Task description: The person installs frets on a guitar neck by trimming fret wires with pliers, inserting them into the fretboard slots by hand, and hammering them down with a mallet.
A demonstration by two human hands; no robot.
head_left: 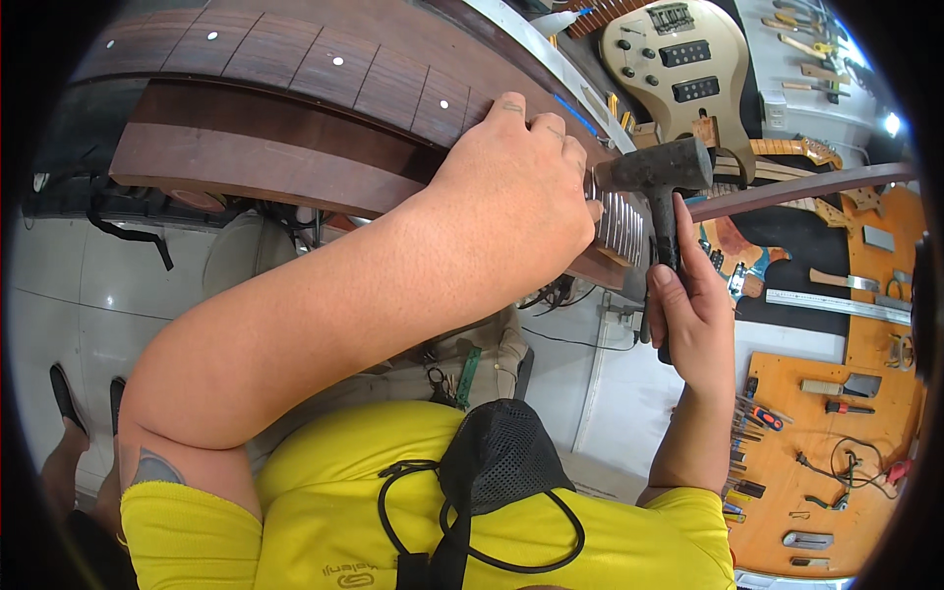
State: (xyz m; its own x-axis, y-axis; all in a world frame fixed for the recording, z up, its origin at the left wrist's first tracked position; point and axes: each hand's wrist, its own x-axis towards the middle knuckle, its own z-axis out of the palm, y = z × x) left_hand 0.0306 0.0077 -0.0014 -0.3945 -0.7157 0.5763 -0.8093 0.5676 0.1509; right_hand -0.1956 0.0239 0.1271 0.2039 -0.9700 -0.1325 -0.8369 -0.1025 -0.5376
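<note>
Along six o'clock, the person's yellow shirt (324, 501) fills the lower edge. Next in size is a dark wooden guitar neck (388, 90), slanting from ten o'clock to nearly three, with a brown wooden block (265, 162) showing along its near side. At four o'clock spreads an orange-brown board (772, 531) bearing many small tools, and between one and two o'clock a cream guitar (661, 106) lies beyond the neck.

The left hand (526, 182) reaches toward one o'clock and rests across the neck near its right end, back of the hand upward, fingers bent over the wood — whether they pinch anything cannot be told. Toward three o'clock, the right hand (693, 305) is closed around the handle of a dark hammer (659, 169), index finger stretched along it. The hammer's head sits at two o'clock, just beside the left fingers — its contact with the neck cannot be made out.

Smaller still, a row of metal frets (621, 226) crosses the neck's right end, between the two hands. Smallest are the white dots (444, 104) along the neck, toward ten o'clock from the left hand.
</note>
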